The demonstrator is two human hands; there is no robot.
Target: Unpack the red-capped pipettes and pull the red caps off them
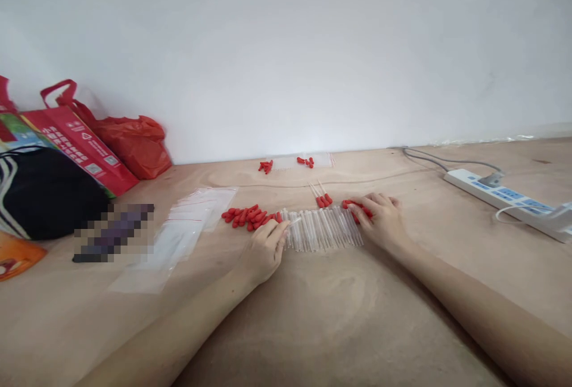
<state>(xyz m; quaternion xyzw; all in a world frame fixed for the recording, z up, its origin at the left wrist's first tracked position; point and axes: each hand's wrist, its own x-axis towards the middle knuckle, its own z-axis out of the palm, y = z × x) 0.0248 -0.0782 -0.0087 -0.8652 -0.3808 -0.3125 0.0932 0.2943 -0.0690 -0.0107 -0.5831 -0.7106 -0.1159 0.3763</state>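
Observation:
My left hand (264, 251) is closed in a pinch on a thin clear glass tube (295, 220), which points to the right. Below that tube, a row of clear glass tubes (322, 231) lies side by side on the table. My right hand (383, 219) curls over a small group of red rubber bulbs (356, 205) at the row's right end, its fingertips closed on one and partly hiding it. More red rubber bulbs (250, 216) are heaped beside my left hand. Behind the row lie three droppers (324, 200), glass tubes with red bulbs fitted on.
Overlapping clear zip bags (187, 220) lie to the left, near a blurred dark object (118, 232). Red bags (134, 142) and a black bag (49, 193) stand farther left. Another bag with droppers (290, 162) lies near the wall. A power strip (504, 199) with cables is right.

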